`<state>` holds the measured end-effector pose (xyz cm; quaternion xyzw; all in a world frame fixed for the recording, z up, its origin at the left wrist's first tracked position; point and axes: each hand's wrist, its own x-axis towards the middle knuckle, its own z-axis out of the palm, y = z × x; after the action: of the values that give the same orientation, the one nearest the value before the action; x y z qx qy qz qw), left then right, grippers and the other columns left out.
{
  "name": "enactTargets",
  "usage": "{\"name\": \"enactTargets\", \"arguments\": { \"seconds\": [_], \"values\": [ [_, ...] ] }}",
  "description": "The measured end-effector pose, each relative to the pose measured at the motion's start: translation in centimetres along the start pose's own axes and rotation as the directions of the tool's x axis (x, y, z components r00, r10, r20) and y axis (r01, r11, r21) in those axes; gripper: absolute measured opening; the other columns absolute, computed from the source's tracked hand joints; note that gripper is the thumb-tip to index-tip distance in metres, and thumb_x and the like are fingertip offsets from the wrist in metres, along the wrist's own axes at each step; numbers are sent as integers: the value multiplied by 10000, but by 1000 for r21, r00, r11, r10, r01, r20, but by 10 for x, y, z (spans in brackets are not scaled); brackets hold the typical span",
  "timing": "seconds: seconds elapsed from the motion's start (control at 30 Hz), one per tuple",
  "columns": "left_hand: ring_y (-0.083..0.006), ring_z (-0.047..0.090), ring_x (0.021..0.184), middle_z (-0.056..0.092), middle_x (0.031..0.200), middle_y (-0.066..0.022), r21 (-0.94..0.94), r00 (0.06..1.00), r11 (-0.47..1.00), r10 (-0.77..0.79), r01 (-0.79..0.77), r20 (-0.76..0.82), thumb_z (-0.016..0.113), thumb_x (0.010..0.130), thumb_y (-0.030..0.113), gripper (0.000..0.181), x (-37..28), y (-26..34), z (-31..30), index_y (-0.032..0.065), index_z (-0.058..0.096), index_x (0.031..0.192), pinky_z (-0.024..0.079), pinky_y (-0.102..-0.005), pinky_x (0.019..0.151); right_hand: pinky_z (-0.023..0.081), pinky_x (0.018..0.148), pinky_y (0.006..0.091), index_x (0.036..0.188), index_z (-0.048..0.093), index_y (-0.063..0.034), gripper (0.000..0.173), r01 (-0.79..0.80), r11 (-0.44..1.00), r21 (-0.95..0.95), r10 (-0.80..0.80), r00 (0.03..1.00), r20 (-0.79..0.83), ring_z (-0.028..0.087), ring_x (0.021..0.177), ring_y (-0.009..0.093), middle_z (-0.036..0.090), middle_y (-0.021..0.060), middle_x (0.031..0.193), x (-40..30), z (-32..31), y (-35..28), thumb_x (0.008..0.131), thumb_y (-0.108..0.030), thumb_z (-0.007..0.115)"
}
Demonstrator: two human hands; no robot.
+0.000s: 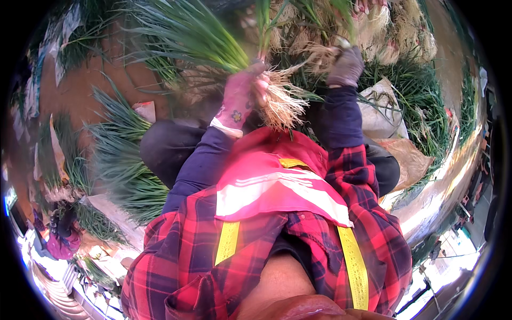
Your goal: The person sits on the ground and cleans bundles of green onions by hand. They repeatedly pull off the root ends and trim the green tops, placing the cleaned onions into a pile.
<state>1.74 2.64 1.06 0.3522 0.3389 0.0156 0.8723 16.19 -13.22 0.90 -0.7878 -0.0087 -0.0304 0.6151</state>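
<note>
My left hand (242, 94), in a pink glove with a flower print, is closed around a bunch of green onions (208, 44). Their leaves fan out to the upper left. The pale, stringy roots (282, 100) of the bunch hang out on the right side of that hand, above my lap. Farther right, my right hand (346, 66) wears a dirty greyish glove and grips a green onion stalk (351, 30), partly blurred. Loose roots and dry strands (320, 56) show just left of its fingers. Behind it lies a heap of rooted onions (384, 32).
Beside my left knee lies a pile of green onions (132, 160). Trimmed leaves (420, 108) and a woven sack (404, 160) lie to my right. Another person in purple clothing (64, 242) is at the lower left, near more onions (60, 192). Brown ground (80, 92) shows at left.
</note>
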Motion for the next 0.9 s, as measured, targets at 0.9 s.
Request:
{"name": "enactTargets", "arguments": {
  "seconds": [0.9],
  "values": [
    [-137, 514, 505, 567, 810, -173, -156, 990, 987, 46, -25, 135, 544, 721, 8, 201, -22, 22, -7, 7, 501, 917, 399, -170, 382, 448, 683, 346, 1002, 557, -116, 255, 17, 936, -353, 271, 607, 747, 569, 783, 255, 594, 122, 870, -86, 9, 144, 775, -196, 473]
  ]
}}
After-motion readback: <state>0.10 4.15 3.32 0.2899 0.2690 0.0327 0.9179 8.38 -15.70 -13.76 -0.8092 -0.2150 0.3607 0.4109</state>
